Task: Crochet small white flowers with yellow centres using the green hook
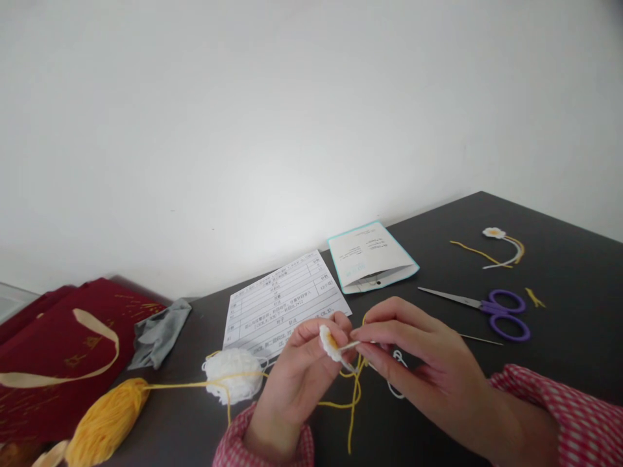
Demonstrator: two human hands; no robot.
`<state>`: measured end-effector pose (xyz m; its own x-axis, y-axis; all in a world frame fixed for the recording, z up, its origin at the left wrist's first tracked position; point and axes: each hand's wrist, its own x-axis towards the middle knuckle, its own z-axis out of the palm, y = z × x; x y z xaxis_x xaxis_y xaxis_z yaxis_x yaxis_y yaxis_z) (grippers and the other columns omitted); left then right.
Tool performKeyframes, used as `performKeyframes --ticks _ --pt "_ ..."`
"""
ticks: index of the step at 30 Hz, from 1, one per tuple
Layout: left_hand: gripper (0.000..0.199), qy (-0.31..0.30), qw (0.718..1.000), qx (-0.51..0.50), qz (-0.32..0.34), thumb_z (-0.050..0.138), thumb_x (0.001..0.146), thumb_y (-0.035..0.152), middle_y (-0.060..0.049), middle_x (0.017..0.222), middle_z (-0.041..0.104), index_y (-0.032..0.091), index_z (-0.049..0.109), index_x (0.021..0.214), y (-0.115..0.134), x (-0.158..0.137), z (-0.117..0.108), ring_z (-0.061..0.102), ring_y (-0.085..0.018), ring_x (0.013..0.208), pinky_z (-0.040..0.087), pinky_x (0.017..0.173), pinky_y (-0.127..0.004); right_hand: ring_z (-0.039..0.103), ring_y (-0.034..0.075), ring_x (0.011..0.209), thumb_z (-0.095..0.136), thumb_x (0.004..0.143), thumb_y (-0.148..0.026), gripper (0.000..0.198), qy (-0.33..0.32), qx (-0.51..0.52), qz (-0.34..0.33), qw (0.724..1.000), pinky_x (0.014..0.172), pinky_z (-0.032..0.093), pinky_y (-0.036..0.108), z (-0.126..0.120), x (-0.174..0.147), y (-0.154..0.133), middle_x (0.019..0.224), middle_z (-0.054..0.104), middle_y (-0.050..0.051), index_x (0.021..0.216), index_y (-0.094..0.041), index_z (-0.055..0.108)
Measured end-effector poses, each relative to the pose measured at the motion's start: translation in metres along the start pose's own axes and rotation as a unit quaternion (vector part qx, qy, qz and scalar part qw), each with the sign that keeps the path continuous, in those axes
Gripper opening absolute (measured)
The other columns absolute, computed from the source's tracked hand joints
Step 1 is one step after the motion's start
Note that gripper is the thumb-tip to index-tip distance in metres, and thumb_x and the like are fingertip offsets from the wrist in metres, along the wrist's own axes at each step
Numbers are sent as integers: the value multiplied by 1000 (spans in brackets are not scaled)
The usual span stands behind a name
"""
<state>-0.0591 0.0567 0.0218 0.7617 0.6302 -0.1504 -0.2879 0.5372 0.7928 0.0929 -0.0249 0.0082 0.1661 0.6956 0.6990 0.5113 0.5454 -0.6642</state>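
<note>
A small crocheted flower point(329, 344) with white petals and a yellow centre is pinched between the thumb and fingers of my left hand point(292, 376). Close on its right, my right hand point(433, 370) has thumb and fingertips closed on a white yarn strand point(349, 346) running from the flower. Yellow yarn tails point(354, 402) dangle between both hands, and a loop of white yarn point(393, 386) shows beneath my right hand. Left of my left wrist sits a white yarn ball point(238, 379), crossed by yellow yarn leading from a yellow skein point(109, 421).
Purple-handled scissors point(509, 314) lie at right, with a thin metal needle point(481, 339) nearby. Farther back is another crocheted flower point(494, 233). A printed sheet point(282, 295) and white pouch point(372, 256) lie behind my hands. A dark red bag point(63, 350) is at left.
</note>
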Motion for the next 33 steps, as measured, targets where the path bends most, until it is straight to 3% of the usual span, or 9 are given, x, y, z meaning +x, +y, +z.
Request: performKeyframes --ticks 6,11,18,23,26,33 --pt "15 -17 999 -31 -21 83 69 30 -1 77 60 19 76 64 1 1 1 54 -11 68 44 69 -22 68 14 76 63 89 -11 11 16 -73 -54 996 69 55 25 -7 2 -3 83 70 4 92 -20 67" --pt "15 -22 997 -58 -42 82 70 28 -1 71 62 18 73 65 -3 3 0 58 -11 65 47 68 -22 68 16 78 59 90 -10 14 -12 -59 -78 995 74 56 27 -9 3 -8 83 71 3 97 -22 61" --pt "13 -21 996 -66 -62 77 77 27 5 53 45 15 71 78 -12 3 -2 44 -6 49 41 54 -17 70 16 81 54 91 -9 17 -16 -21 -47 999 74 56 26 -10 3 -7 87 72 4 99 -24 59" --pt "14 -19 994 -73 -77 75 78 21 7 52 46 15 71 90 -12 4 2 32 -3 44 35 49 -14 68 15 91 55 92 -12 13 6 0 -1 1000 79 54 25 -5 2 -1 95 71 5 94 -23 60" --pt "12 -14 992 -73 -102 76 76 21 6 51 49 14 70 83 -13 4 4 29 -2 42 33 46 -13 67 15 83 53 92 -14 12 3 44 59 997 75 53 26 -1 2 2 88 70 2 91 -23 60" --pt "14 36 991 -28 -122 79 71 23 -2 58 62 13 70 77 -21 4 6 50 -6 47 37 48 -16 58 12 56 52 90 -14 15 1 72 150 986 53 49 23 4 5 2 63 59 -4 79 -24 56"
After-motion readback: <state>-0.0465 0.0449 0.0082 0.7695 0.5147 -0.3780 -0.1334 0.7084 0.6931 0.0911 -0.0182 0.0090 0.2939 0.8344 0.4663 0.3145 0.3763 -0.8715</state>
